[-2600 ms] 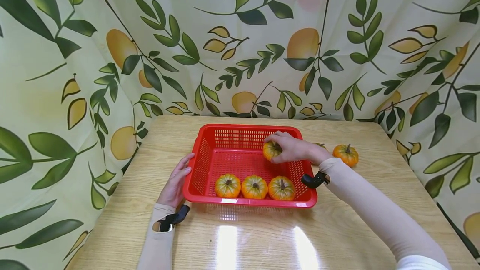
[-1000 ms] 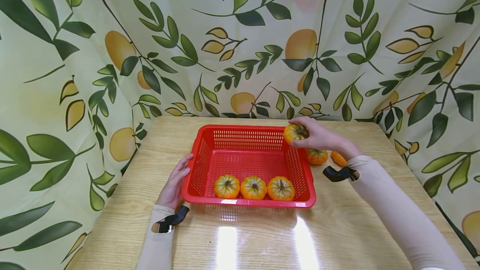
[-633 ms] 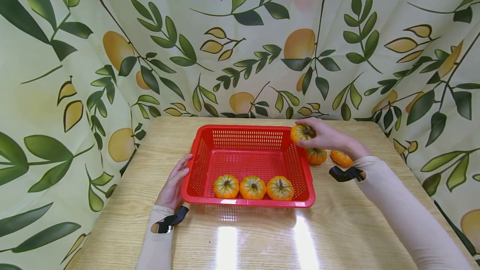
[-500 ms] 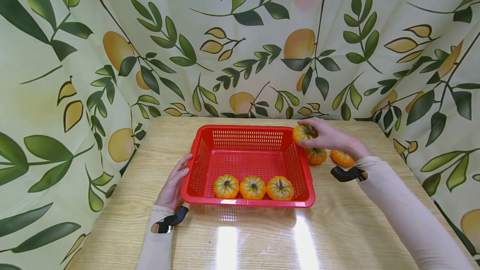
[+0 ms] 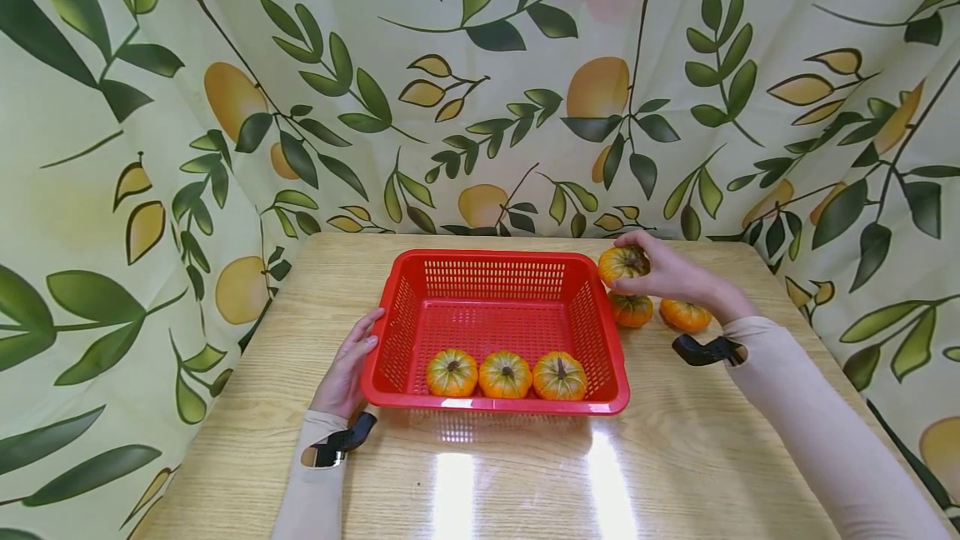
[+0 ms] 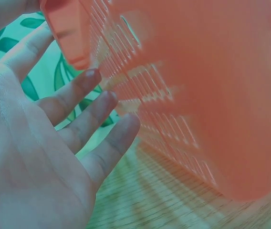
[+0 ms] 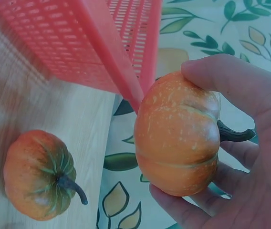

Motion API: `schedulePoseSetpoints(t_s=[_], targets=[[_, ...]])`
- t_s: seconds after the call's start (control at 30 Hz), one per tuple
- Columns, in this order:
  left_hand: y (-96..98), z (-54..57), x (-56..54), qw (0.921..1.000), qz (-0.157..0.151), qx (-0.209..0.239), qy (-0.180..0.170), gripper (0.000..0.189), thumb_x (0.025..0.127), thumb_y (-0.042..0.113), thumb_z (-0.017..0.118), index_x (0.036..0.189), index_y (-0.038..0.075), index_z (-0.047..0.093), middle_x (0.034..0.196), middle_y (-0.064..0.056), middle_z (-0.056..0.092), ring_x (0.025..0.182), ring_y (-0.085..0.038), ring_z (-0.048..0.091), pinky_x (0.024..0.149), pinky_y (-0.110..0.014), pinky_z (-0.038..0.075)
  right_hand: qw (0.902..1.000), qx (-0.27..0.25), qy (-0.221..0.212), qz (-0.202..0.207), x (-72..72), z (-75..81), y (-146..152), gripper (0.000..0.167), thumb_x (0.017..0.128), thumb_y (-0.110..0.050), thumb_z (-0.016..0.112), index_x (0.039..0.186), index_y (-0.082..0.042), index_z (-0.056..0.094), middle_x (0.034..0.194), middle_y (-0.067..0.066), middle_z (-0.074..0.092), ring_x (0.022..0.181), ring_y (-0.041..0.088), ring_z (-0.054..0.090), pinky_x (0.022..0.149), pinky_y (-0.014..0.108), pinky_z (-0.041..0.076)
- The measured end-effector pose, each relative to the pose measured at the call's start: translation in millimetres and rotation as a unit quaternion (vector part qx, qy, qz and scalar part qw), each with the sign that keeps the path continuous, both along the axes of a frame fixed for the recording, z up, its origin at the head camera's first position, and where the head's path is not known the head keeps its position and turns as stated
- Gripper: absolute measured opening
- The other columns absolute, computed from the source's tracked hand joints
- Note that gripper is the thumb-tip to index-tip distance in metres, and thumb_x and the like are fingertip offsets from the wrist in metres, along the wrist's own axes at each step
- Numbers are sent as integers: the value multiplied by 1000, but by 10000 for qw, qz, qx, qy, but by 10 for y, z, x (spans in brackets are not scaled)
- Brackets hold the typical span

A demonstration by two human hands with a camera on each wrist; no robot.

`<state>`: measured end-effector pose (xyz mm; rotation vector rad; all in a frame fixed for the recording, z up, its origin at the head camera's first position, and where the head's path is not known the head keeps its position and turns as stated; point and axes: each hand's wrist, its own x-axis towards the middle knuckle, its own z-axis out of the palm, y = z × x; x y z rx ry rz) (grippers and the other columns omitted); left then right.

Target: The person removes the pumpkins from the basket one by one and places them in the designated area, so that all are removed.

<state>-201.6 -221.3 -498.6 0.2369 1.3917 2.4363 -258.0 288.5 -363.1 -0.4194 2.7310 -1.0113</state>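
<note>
Basket [image 5: 498, 406] holds three pumpkins [image 5: 506, 374] along its near edge; three more are outside, so the work looks about half done. Right hand [image 5: 670, 273] grips one pumpkin [image 5: 618, 265], not yet set down, by the basket's far right corner. Two loose pumpkins [image 5: 686, 317] sit off its right edge. Left hand [image 5: 347, 375], well apart, rests fingers loosely straight at its left edge

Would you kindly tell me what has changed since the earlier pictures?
The right hand has carried its pumpkin rightward, from over the basket to just beyond its far right corner, without letting go. The left hand stays at the basket's left side, the three pumpkins inside along its near wall.
</note>
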Motion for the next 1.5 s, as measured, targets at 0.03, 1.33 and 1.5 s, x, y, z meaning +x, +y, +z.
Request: schedulePoseSetpoints(t_s=[0.03,1.33,1.5], targets=[[-1,-2,0,10000,-12,19,5,48,107,15,44,153,25,38,147,0,50,123,-20,62,101,-39,55,10000,-8,21,16,3,2,12,70,90,-28,77,142,-5,36,132,20,52,115,34,56,95,38,55],[5,-26,-13,9975,-260,425,503,45,107,10,38,150,24,42,142,2,53,118,-17,63,98,-34,57,9916,166,318,-1241,220,57,669,80,93,-43,70,152,-5,33,147,27,39,125,45,43,102,62,41],[4,-35,-13,9972,-278,444,539,45,107,10,37,150,25,43,140,2,54,118,-16,64,98,-34,57,9900,267,285,-1355,211,56,740,84,93,-47,70,154,-4,31,149,29,37,126,46,41,102,64,40]])
